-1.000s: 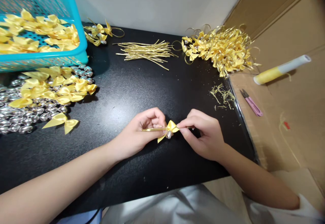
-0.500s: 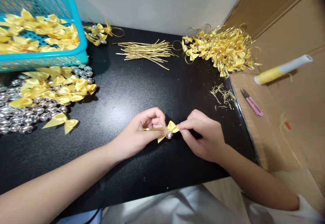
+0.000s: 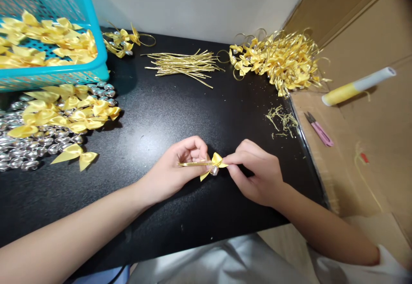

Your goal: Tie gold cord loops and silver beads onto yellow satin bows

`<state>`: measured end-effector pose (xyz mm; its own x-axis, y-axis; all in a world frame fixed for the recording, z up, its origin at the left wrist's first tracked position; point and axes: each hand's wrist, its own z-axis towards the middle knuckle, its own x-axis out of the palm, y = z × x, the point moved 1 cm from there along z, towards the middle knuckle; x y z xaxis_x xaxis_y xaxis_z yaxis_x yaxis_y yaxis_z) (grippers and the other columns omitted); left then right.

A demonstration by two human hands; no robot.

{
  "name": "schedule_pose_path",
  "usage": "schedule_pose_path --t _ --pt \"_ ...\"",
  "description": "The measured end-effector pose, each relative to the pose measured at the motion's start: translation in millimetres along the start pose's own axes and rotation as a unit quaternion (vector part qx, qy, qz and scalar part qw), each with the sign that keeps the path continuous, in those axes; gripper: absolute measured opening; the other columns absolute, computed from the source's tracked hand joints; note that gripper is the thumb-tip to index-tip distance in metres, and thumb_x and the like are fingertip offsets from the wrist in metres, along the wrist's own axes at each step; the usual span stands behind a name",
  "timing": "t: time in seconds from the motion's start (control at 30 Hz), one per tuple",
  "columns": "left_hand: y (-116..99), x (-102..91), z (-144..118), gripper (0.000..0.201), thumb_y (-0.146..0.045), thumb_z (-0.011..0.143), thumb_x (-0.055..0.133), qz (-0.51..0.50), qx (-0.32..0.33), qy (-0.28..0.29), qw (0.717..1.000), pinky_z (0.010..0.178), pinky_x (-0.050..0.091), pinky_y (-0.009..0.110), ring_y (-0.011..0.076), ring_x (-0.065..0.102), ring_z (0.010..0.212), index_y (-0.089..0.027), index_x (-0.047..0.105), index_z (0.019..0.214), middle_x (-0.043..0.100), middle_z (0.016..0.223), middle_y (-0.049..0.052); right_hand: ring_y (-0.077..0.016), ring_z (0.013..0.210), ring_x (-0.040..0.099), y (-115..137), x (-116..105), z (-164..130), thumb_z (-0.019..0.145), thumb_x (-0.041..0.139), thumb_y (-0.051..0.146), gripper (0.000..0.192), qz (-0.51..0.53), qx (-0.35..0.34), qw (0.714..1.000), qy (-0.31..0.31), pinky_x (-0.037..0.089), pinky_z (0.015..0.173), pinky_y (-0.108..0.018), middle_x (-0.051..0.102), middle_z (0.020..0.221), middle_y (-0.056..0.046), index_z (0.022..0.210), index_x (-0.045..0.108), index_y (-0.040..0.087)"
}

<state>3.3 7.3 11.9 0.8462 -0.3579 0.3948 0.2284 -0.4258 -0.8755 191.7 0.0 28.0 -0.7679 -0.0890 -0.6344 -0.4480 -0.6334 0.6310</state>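
Between my two hands, low over the black table, is a yellow ribbon bow (image 3: 216,159) with a silver bell-like bead (image 3: 214,171) hanging under its middle. My left hand (image 3: 182,168) is closed, its thumb and fingers pinching the bow's left side. A gold cord (image 3: 194,163) runs along that thumb to the bow. My right hand (image 3: 256,170) is closed too, thumb and index finger pinching the bow's right tip. The fingers hide part of the cord.
A turquoise basket (image 3: 102,56) of yellow bows stands at back left. Silver beads (image 3: 24,151) with bows lie before it. Gold cords (image 3: 186,65) lie at the back, beside a pile of finished bows (image 3: 283,62). Pink snips (image 3: 318,130) and a roll (image 3: 358,86) rest on cardboard at right.
The view has shifted slightly, so the background sits a little further left. Both hands keep their pinch on the bow, with almost no movement.
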Motion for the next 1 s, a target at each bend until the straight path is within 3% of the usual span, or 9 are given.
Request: schedule_pose_path --t 0.63,1.0 --pt "1.0 -0.3 1.2 0.029 -0.022 0.077 0.075 0.010 0.002 -0.002 1.000 0.053 0.036 0.017 0.0061 0.049 0.056 -0.016 0.048 0.072 0.057 0.063 -0.003 -0.0107 0.061 0.054 -0.5 4.7 -0.8 0.084 0.053 0.007 0.017 0.022 0.037 0.999 -0.015 0.044 0.054 -0.023 0.057 0.067 0.001 0.081 0.064 0.020" --pt "0.6 -0.4 1.2 0.029 -0.020 0.076 0.077 -0.025 -0.008 0.006 1.000 0.055 0.038 0.017 0.0070 0.054 0.058 -0.016 0.048 0.073 0.063 0.066 -0.002 -0.0095 0.059 0.054 -1.0 9.4 -2.1 0.082 0.056 0.005 0.017 0.033 0.050 0.998 -0.030 0.043 0.053 -0.022 0.058 0.067 0.002 0.080 0.065 0.019"
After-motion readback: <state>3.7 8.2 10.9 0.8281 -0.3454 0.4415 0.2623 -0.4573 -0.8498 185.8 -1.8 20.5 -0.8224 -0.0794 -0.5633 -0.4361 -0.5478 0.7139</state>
